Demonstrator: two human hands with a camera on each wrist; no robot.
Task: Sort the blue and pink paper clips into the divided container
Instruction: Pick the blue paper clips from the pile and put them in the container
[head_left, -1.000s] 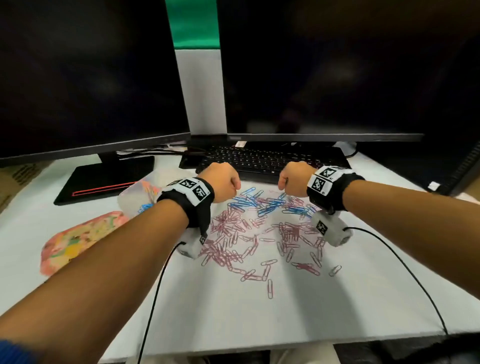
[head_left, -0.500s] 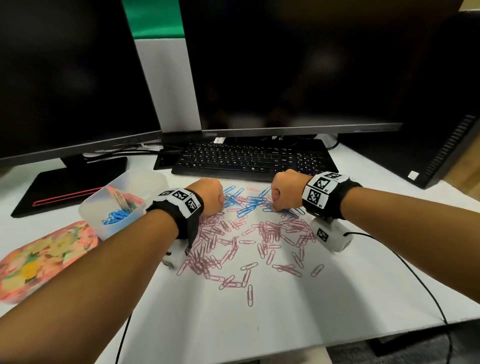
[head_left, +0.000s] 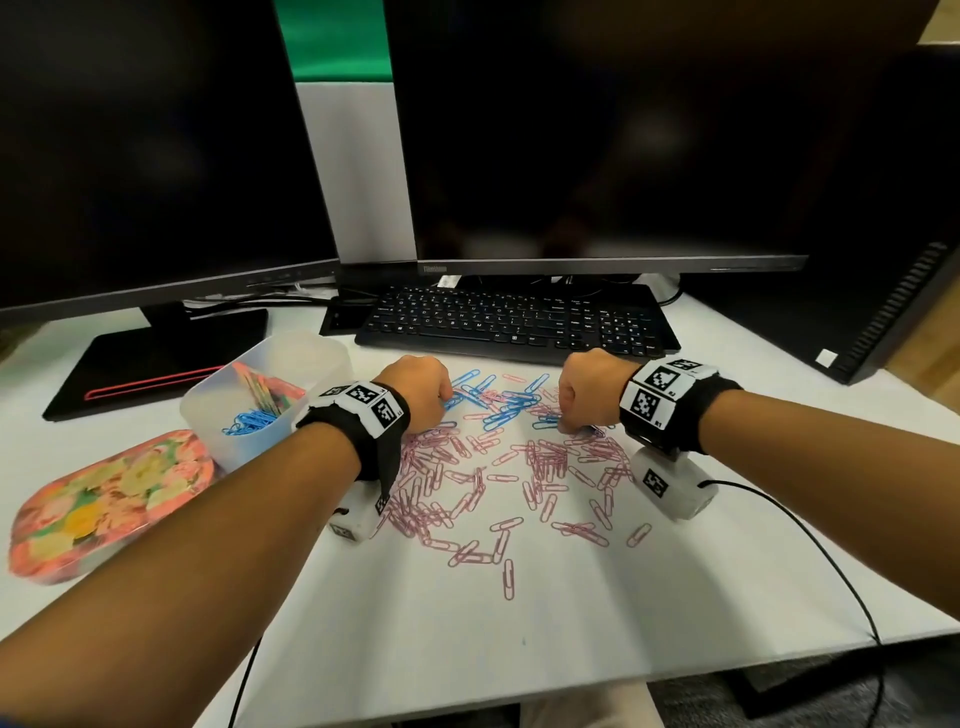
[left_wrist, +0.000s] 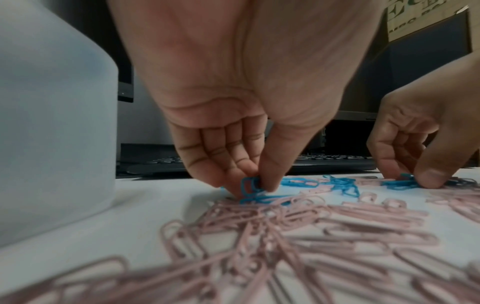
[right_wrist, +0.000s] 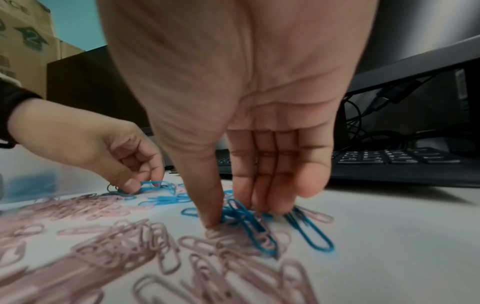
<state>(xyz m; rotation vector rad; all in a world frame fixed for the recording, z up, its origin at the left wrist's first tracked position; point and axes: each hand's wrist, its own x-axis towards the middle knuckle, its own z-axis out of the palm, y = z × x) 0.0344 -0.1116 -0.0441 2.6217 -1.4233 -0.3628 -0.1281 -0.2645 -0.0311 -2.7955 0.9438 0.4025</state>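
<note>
Blue paper clips (head_left: 498, 402) lie flat, long axes mixed, both hands pinching.

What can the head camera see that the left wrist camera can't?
Only the head view shows inside the divided container, where blue clips already lie, plus the flowery lid and two monitors. Only the left wrist view shows the left hand from beneath, thumb and fingers pinching a blue paper clip. Both show the right hand, the keyboard and the pink clips on the desk.
</note>
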